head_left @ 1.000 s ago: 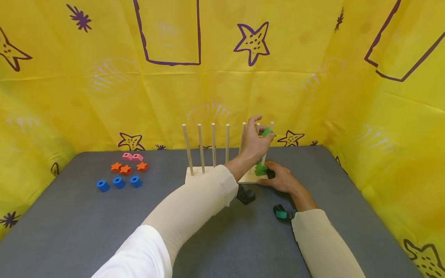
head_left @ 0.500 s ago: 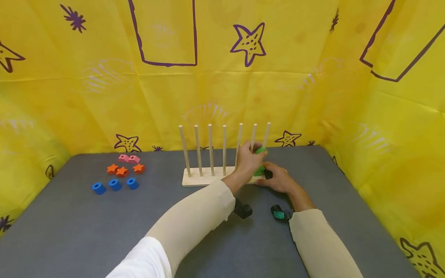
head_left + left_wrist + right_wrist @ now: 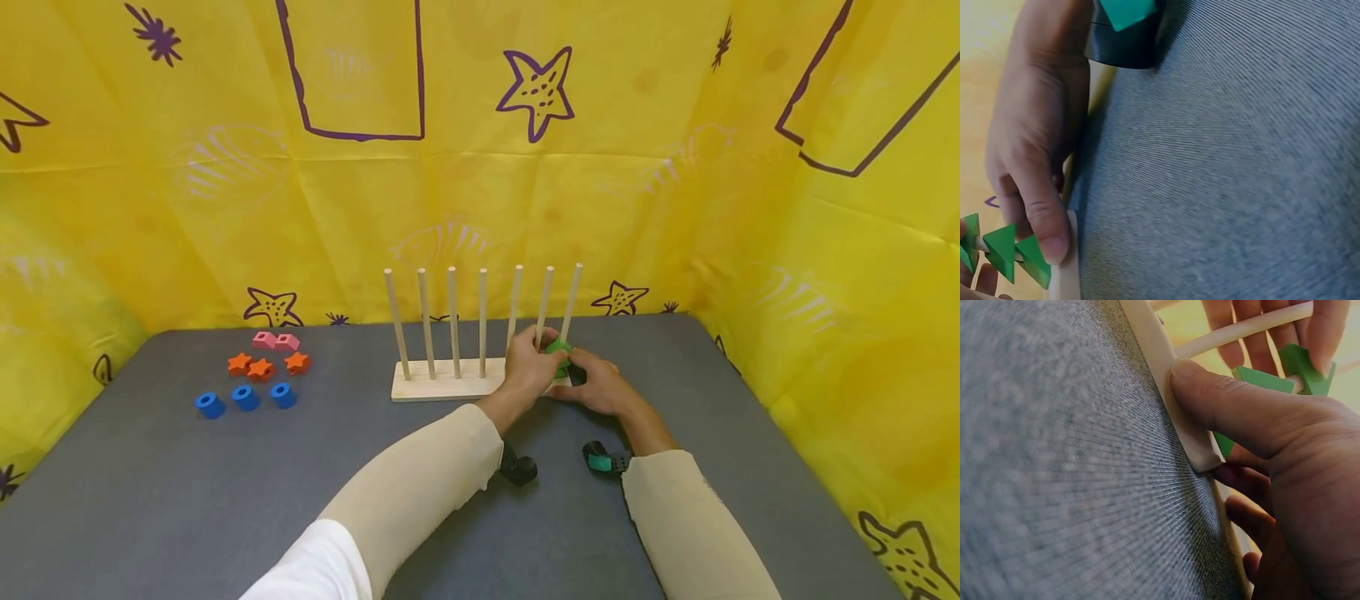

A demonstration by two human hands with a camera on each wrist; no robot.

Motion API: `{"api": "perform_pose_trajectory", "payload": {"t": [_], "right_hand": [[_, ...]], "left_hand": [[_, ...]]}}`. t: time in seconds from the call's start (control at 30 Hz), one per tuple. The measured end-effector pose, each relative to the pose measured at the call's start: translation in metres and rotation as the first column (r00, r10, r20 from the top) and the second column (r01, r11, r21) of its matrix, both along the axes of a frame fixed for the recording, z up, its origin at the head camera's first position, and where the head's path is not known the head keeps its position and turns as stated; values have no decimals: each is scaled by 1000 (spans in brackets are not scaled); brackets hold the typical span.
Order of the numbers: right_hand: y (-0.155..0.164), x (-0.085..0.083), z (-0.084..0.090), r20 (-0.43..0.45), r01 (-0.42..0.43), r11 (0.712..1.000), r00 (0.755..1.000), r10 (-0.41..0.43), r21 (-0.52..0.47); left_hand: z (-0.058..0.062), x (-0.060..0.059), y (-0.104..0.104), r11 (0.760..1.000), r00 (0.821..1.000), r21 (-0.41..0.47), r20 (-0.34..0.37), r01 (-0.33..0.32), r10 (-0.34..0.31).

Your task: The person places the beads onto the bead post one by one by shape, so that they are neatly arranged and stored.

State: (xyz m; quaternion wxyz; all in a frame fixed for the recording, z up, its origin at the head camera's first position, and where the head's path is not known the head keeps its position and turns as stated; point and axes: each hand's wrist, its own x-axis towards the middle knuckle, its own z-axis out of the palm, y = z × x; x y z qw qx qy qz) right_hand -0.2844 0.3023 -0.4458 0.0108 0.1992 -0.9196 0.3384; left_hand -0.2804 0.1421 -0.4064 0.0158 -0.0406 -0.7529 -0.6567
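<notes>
Nearest lie two cream sleeves over the grey table (image 3: 187, 500), each wrist carrying a dark camera. Past them both hands meet at the right end of the wooden rack (image 3: 442, 385), which stands mid-table with seven upright pegs.

The right hand (image 3: 600, 385) rests on the table at the rack's right end. In the right wrist view its thumb (image 3: 1222, 400) lies straight along the top of the base near the corner, while the other fingers curl under and behind the base edge, so the hand grips the rack.

The left hand (image 3: 528, 367) comes in from the left and covers the foot of the fifth and sixth pegs. Its fingers (image 3: 1038, 215) are curled down around the green pieces (image 3: 558, 354) threaded low on the rightmost peg, with the thumb tip touching the nearest one, just above the base. The left wrist view shows three green triangular pieces (image 3: 1004, 250) in a row on that peg; how firmly the fingers pinch them cannot be told.

Well apart, on the table's left side, lie three blue rings (image 3: 245, 397) in a row, behind them three orange stars (image 3: 260, 367), and farthest two pink blocks (image 3: 275, 341) side by side. A yellow cloth (image 3: 480, 167) with purple stars walls in the table at back and sides.
</notes>
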Motion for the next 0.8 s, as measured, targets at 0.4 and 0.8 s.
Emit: {"api": "perform_pose_trajectory", "payload": {"t": [0.4, 0.8], "right_hand": [[-1, 1, 3, 10, 36, 999, 999, -36, 10], [-2, 3, 3, 37, 41, 999, 998, -42, 13]], "left_hand": [[-9, 2, -5, 999, 1000, -39, -18, -11, 10], [-5, 14, -15, 997, 1000, -78, -19, 6, -8]]}}
